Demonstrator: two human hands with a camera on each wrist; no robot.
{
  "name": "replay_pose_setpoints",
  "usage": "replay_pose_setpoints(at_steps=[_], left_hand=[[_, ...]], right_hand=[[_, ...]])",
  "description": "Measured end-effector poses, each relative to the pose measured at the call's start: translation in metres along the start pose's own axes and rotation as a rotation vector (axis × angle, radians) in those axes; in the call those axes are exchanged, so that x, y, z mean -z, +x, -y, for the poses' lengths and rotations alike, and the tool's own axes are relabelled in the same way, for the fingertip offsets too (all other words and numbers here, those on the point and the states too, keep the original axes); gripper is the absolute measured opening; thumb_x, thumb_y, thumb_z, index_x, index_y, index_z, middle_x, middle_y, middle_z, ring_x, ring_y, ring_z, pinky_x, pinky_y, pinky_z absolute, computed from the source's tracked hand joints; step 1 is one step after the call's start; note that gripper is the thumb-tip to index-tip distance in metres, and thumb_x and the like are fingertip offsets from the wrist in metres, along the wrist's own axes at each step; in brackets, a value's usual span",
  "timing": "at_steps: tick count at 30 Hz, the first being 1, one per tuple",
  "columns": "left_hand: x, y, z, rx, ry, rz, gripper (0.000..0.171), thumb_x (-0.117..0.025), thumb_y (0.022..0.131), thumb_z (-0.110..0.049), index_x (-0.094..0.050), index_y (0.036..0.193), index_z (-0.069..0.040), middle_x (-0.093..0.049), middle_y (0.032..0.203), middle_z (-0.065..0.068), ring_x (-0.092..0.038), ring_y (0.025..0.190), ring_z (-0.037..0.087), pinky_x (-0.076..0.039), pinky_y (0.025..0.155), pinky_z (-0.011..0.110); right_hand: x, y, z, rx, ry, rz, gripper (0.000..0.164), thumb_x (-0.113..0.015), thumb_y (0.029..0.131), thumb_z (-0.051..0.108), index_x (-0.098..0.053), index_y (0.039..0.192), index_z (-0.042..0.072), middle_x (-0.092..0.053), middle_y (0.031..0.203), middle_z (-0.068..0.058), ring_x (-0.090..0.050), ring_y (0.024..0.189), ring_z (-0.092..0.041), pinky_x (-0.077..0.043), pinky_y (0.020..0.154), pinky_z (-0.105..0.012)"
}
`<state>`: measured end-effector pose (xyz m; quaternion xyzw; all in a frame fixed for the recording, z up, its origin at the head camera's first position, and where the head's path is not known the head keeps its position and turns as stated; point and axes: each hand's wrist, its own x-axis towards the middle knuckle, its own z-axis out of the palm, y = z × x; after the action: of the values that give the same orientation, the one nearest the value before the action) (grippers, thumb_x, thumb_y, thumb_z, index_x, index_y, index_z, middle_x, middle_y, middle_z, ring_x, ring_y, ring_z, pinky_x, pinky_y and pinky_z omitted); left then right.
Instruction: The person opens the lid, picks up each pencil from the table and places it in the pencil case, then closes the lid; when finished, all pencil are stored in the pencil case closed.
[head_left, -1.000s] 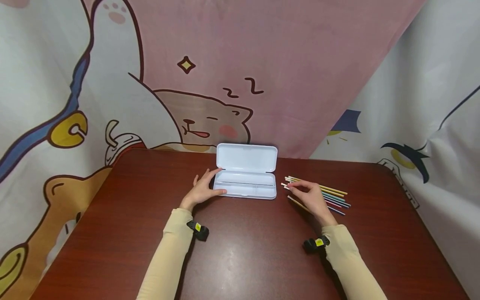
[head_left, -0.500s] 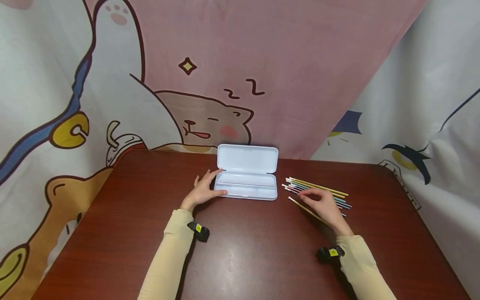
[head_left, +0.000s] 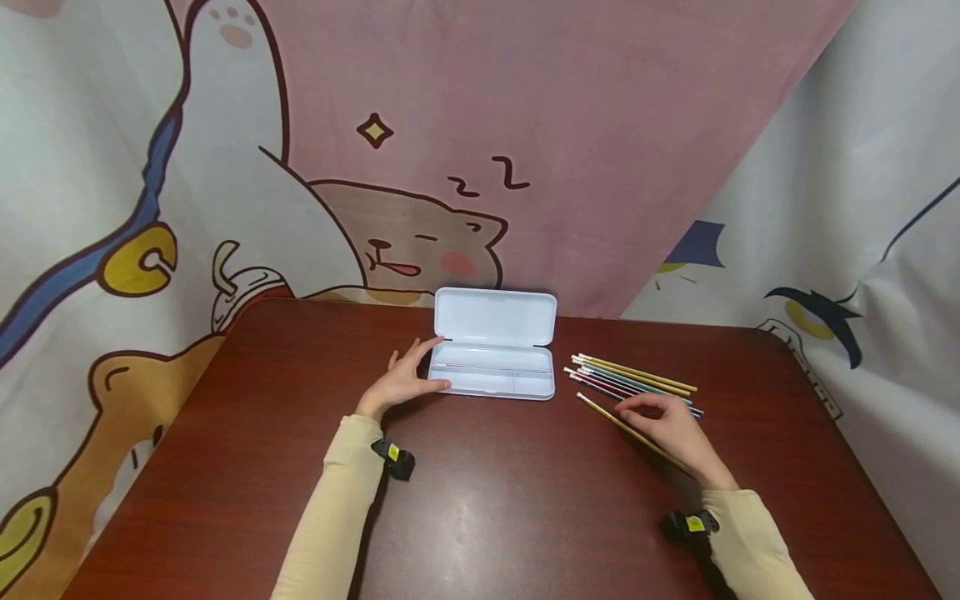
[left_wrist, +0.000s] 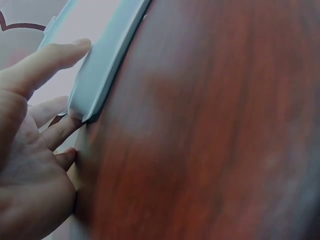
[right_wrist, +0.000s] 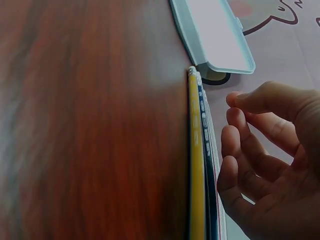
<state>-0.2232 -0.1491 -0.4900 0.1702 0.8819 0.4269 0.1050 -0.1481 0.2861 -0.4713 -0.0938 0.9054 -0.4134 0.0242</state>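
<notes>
Your left hand is spread, touching the left end of the open white case; your right, fingers loosely curled, thumb and index tips together, is by the pencils right of the case.

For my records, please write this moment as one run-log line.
left hand: touches white case, lid open | right hand: near pencils, holding nothing | pencils: on table, beside case

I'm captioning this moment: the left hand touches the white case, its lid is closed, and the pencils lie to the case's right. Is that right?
Not quite: the lid is open, not closed, as the head view shows. The left hand does touch the white case, and the pencils lie to its right.
</notes>
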Motion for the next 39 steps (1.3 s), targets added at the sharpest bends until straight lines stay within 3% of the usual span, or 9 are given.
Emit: replay_pose_setpoints(at_steps=[12,23,31,39], left_hand=[[0.004,0.000,0.003,-0.010,-0.075,0.022,0.079,-0.074,0.084,-0.024,-0.033,0.150,-0.010,-0.028,0.155,0.014,-0.004,0.146,0.033,0.010,0.110,0.055],[0.002,0.001,0.003,-0.013,-0.050,-0.003,0.079,-0.076,0.084,-0.025,-0.034,0.150,-0.010,-0.032,0.153,0.014,-0.008,0.145,0.033,0.008,0.111,0.056],[0.001,0.001,0.003,-0.012,-0.062,-0.006,0.080,-0.076,0.083,-0.025,-0.034,0.149,-0.009,-0.033,0.153,0.015,-0.008,0.145,0.034,0.009,0.111,0.056],[0.000,0.000,0.004,-0.005,-0.068,-0.014,0.080,-0.076,0.083,-0.026,-0.034,0.150,-0.010,-0.033,0.153,0.015,-0.008,0.145,0.033,0.009,0.111,0.055]], right_hand=[[0.012,-0.017,-0.009,0.098,-0.076,-0.021,0.017,-0.071,0.087,0.008,-0.074,0.105,0.006,-0.070,0.098,-0.006,-0.060,0.084,-0.009,-0.048,0.067,-0.022],[0.014,-0.027,-0.020,0.052,-0.094,-0.007,0.021,-0.074,0.083,0.002,-0.073,0.104,0.005,-0.068,0.084,0.000,-0.056,0.066,-0.006,-0.045,0.056,-0.023],[0.013,-0.029,-0.026,0.094,-0.069,-0.003,0.023,-0.073,0.080,-0.006,-0.071,0.102,0.001,-0.066,0.080,0.002,-0.056,0.067,-0.007,-0.047,0.057,-0.024],[0.010,-0.024,-0.027,0.095,-0.092,-0.002,0.017,-0.073,0.081,-0.004,-0.071,0.097,0.003,-0.061,0.078,0.002,-0.054,0.067,-0.007,-0.046,0.058,-0.023]])
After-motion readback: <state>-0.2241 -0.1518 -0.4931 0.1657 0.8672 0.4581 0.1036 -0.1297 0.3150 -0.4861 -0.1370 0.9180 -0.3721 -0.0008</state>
